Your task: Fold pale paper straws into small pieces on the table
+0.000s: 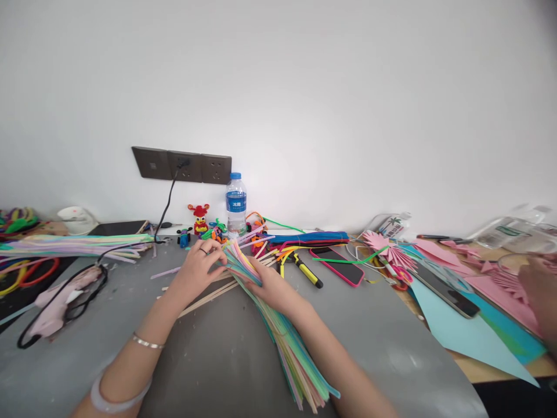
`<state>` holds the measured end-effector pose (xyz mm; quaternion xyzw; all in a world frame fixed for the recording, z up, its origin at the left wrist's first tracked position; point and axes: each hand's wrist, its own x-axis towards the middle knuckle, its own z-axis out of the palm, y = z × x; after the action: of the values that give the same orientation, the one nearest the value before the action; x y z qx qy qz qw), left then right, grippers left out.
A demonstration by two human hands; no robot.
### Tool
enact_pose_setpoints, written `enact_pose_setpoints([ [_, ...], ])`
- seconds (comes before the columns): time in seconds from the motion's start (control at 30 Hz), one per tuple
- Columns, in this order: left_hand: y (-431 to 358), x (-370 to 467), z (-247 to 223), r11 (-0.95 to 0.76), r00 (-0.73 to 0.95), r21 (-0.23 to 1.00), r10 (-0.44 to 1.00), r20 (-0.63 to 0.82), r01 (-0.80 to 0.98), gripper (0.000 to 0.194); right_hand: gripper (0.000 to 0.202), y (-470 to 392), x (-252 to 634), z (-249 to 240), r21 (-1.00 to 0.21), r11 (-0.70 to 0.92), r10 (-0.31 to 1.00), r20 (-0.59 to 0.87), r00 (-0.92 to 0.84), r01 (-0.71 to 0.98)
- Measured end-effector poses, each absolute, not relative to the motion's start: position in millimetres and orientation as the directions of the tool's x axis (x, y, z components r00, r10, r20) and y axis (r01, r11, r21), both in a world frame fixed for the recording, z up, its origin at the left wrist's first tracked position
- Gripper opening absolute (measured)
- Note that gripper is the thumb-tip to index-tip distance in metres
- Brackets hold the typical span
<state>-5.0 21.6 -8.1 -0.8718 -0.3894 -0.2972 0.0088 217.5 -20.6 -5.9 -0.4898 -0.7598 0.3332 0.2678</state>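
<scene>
A long bundle of pastel pipe cleaners (300, 363) slants over the grey table, its loose ends fanned toward me. My right hand (272, 284) is wrapped round the bundle near its far end. At that same end, the curled fingers of my left hand (204, 261) pinch at the pipe cleaner tips; their exact contact is partly hidden. Pale sticks (209, 299) lie under the bundle. Just beyond my hands stand a small red pipe-cleaner figure (200, 217) and a water bottle (236, 203) with a blue cap.
More pastel pipe cleaners (82, 247) and a pink hot glue gun (61, 299) lie left. Right of my hands are a yellow-black cutter (308, 270), a pink-edged phone (339, 266) and blue paper (465, 331). Another person's hand (539, 290) shows at far right.
</scene>
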Motion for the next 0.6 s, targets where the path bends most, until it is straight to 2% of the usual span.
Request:
enact_pose_setpoints([
  [0.17, 17.1, -7.7, 0.3, -0.688, 0.528, 0.308, 0.712, 0.463, 0.657, 0.016, 0.060, -24.3, 214.9, -1.8, -0.736, 0.280, 0.922, 0.027, -0.387, 0.616],
  [0.33, 20.2, -13.1, 3.5, -0.714, 0.564, 0.391, 0.700, 0.438, 0.581, 0.016, 0.060, -24.8, 215.9, 1.7, -0.748, 0.264, 0.922, 0.011, -0.386, 0.609],
  [0.47, 24.3, -14.5, -2.5, -0.707, 0.547, 0.382, 0.705, 0.453, 0.595, 0.012, 0.061, -24.8, 215.4, 1.4, -0.736, 0.240, 0.929, -0.015, -0.370, 0.633],
  [0.6, 25.8, -12.6, -7.7, -0.722, 0.561, 0.313, 0.682, 0.469, 0.617, 0.010, 0.061, -25.1, 214.6, -1.7, -0.726, 0.256, 0.929, 0.003, -0.370, 0.639],
])
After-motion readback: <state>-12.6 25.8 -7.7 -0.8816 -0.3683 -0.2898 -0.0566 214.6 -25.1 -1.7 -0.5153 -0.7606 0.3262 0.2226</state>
